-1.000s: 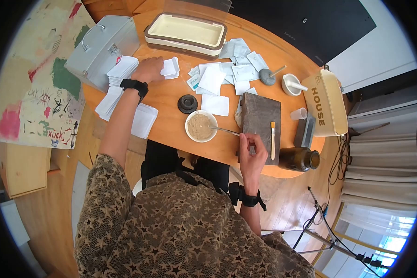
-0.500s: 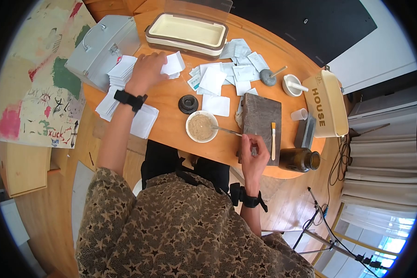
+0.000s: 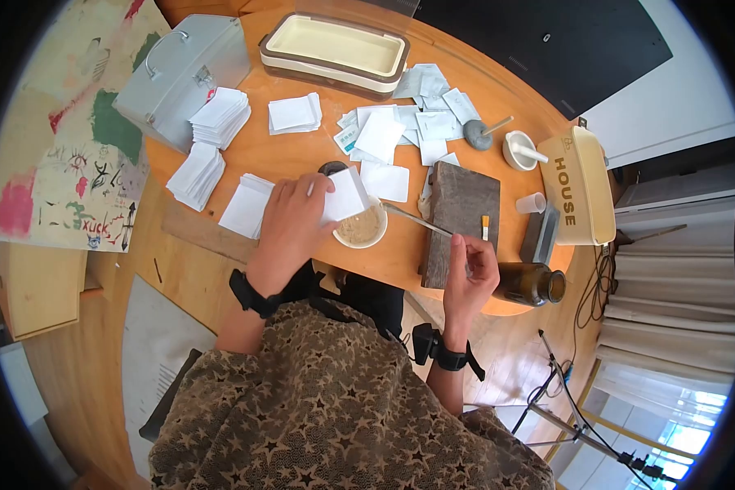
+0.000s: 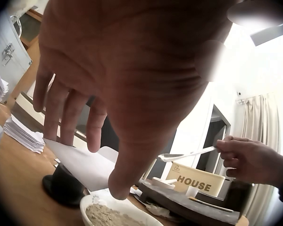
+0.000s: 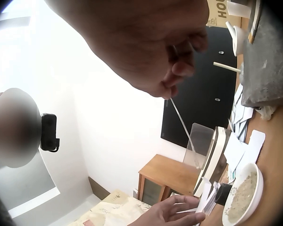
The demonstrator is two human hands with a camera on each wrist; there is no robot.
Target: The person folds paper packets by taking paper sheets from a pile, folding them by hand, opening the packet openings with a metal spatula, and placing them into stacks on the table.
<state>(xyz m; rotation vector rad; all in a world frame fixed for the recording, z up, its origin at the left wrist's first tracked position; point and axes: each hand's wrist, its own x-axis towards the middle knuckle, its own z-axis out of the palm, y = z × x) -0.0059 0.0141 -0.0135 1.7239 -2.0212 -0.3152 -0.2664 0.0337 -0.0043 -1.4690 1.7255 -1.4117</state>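
Note:
A white paper packet [image 3: 348, 196] is pinched in the left hand [image 3: 290, 224], at the left edge of a white bowl [image 3: 371, 237] of beige powder. In the left wrist view the packet [image 4: 80, 162] lies between the fingers and thumb of the left hand [image 4: 118, 75], above the bowl [image 4: 89, 207]. A thin metal spoon [image 3: 416, 219] is pinched by the right hand [image 3: 470, 278], its far end near the bowl's right rim. In the right wrist view the right hand [image 5: 155, 52] holds the spoon [image 5: 181, 123] raised, with the bowl [image 5: 254, 197] below.
Paper stacks [image 3: 220, 118] stand by a grey metal box [image 3: 180, 77] at left. Printed sachets [image 3: 437, 124] lie behind the bowl. To the right are a dark slab [image 3: 464, 204], a brown bottle [image 3: 531, 283], a mortar [image 3: 518, 151] and a HOUSE box [image 3: 576, 184].
My left hand has moved from the paper stacks toward the bowl and now holds a packet. My right hand has shifted slightly right, raising the spoon out of the powder.

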